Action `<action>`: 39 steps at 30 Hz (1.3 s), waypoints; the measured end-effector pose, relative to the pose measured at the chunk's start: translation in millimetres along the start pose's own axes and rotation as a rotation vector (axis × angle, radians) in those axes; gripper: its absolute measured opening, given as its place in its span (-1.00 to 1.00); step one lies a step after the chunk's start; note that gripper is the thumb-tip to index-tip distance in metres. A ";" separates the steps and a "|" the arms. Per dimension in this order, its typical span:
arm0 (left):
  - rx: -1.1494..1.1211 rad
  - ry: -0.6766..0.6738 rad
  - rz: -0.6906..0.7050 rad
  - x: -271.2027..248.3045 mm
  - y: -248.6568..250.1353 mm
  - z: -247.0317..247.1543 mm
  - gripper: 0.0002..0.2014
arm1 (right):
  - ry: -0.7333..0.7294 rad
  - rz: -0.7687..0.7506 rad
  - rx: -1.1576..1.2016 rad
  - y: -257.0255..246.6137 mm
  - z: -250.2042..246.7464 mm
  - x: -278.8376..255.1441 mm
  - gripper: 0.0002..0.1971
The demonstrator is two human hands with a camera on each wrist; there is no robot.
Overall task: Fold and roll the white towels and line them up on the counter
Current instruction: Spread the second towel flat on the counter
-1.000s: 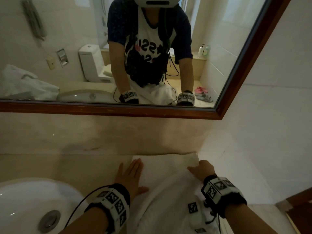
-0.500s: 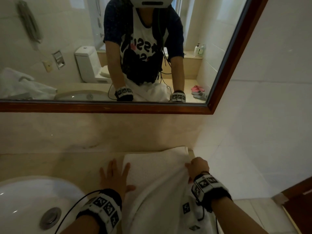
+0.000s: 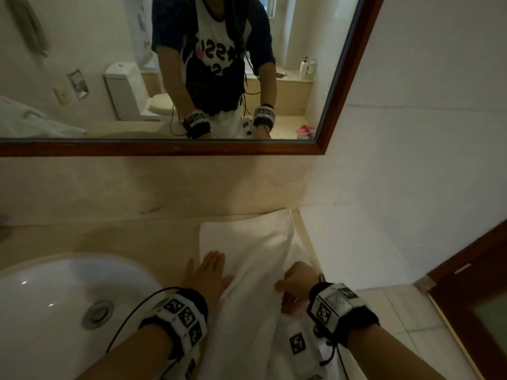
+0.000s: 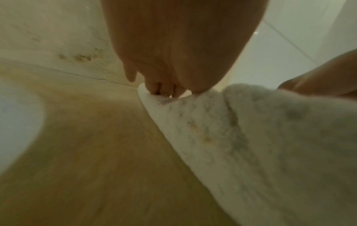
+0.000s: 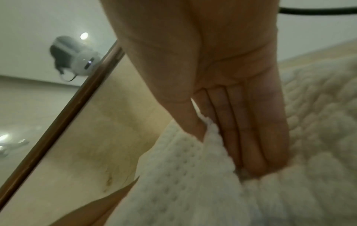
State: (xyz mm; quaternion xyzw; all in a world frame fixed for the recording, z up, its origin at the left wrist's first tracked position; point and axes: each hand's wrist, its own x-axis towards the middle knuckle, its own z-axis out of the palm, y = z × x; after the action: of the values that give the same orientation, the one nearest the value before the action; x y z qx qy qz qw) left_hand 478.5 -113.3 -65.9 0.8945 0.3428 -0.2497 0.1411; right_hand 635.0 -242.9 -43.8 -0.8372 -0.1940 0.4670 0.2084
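White towel (image 3: 247,250) lies on the bench (image 3: 115,239) beside the sink (image 3: 55,297), and compared with a moment ago both my hands are nearer to me, my left hand (image 3: 208,275) flat with straight fingers on its left edge, my right hand (image 3: 297,281) pinching its right edge.

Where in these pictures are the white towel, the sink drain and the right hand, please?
white towel (image 3: 247,242): head view, flat far part lying on the counter.
sink drain (image 3: 98,314): head view, centre of the metal plug.
right hand (image 3: 297,283): head view, back of the hand.
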 end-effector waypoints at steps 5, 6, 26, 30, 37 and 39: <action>0.099 -0.018 0.004 0.5 -8.7 9.9 -0.36 | 0.241 -0.034 -0.094 11.6 -4.3 -4.9 -0.76; 0.100 -0.013 -0.004 0.5 -8.9 10.2 -0.37 | 0.302 -0.034 -0.110 18.7 -10.4 -1.7 -0.79; -1.466 0.310 -0.166 -64.2 -0.2 -48.4 -0.52 | -0.342 -0.592 -0.020 -53.0 27.4 -64.8 -0.53; -0.851 0.448 -0.442 -51.0 -74.5 -29.6 -0.59 | -0.164 -0.482 -0.766 -8.6 34.8 -27.7 -0.46; -0.771 0.447 -0.585 -30.9 -143.3 5.7 -0.60 | 0.061 -0.284 -0.863 26.1 19.2 23.9 -0.31; -0.843 0.462 -0.537 -15.3 -150.1 11.7 -0.56 | 0.063 -0.254 -0.871 19.7 3.5 38.5 -0.30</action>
State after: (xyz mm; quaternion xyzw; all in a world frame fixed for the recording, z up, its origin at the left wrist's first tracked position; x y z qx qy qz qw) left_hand 362.0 -17.6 -79.6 0.6732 0.6513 0.0849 0.3395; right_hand 653.3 -238.8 -82.9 -0.8303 -0.4671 0.2867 -0.1015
